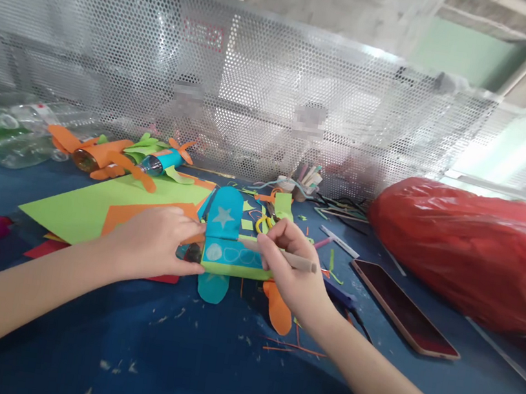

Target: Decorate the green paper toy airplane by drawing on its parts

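A toy plane made from a plastic bottle wrapped in blue and green paper [237, 270] lies across the table in front of me. Its blue paper wing [224, 214] carries a pale star, and white outlines and a filled white circle mark its side. Orange paper blades [279, 310] stick out at its right end. My left hand [154, 239] grips the left end by the dark bottle cap, fingers closed. In my right hand [294, 270] a light-coloured marker pen [300, 262] is pinched, its tip at the plane's upper edge; whether it touches is unclear.
Green paper sheets [80, 207] lie left, with finished bottle planes [102, 158] and clear bottles [22, 130] behind. Yellow-handled scissors [262, 224] and paper scraps sit beyond the plane. Right are a phone [404, 308] and a red plastic bag [470, 252]. A perforated metal screen [269, 80] stands behind.
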A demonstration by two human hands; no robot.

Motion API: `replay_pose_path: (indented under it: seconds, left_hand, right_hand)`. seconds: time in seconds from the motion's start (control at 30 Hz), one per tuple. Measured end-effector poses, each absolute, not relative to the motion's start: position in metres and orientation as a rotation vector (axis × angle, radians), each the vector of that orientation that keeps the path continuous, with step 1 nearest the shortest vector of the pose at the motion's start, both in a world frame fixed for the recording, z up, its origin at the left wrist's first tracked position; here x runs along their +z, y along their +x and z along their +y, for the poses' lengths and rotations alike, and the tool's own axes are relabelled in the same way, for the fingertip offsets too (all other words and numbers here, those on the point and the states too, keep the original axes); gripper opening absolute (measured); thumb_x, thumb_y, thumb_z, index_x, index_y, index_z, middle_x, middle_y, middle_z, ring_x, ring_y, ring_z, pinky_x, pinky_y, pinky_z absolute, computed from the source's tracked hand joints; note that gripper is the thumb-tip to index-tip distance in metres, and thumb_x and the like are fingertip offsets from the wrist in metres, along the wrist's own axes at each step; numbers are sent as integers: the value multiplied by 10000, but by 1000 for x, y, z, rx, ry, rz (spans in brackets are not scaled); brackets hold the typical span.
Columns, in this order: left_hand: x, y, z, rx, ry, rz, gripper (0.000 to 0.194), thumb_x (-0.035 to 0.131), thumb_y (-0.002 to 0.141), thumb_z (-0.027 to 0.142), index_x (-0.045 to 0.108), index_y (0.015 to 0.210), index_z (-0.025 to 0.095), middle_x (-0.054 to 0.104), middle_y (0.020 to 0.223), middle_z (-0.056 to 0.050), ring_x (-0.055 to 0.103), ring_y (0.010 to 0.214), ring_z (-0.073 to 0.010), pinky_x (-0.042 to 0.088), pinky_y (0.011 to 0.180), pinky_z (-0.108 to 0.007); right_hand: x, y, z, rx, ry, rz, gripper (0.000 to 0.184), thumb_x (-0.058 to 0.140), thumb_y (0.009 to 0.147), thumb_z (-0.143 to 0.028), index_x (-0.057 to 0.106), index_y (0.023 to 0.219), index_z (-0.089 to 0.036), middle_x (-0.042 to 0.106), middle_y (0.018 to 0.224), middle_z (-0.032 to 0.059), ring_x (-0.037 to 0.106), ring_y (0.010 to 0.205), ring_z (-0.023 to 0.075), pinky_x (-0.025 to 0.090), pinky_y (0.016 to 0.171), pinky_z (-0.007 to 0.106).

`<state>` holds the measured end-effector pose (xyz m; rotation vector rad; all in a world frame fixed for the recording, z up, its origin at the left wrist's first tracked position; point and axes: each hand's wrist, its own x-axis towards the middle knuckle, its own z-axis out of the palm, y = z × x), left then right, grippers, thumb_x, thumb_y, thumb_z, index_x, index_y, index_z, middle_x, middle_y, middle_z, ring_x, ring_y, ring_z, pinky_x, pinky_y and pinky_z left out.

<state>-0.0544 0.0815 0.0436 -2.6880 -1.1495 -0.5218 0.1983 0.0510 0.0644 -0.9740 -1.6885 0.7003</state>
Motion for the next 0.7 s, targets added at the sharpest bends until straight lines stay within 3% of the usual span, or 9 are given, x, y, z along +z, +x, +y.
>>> replay_pose_path:
  seconds: [0.2,0.33,0.7]
  left_hand:
    - [43,-54,81,-530,-2679,-1138,357,700,923,537,745,1055,208,781,905,-66,692,864,-299,519,727,-390]
    - [41,-55,82,-568,-2688,-1132,368,673,927,559,743,1078,231,789,954,-62,690,862,-295,516,716,-392]
    - [43,-54,81,-544,-2673,-1121,346,723,915,508,743,1085,208,796,969,-66,693,871,-290,521,729,-390]
  right_hand:
    - [57,200,58,810,-1006,-1697,310,656,867,-401,436,701,-259,466,544,-78,426,503,110,367,513,266]
    - [54,200,60,861,-1004,-1691,307,672,866,-396,444,714,-257,490,541,-80,435,503,110,422,543,271]
    - [54,200,58,836,-995,-1705,298,660,867,-400,451,712,-254,518,548,-71,467,505,111,415,531,257]
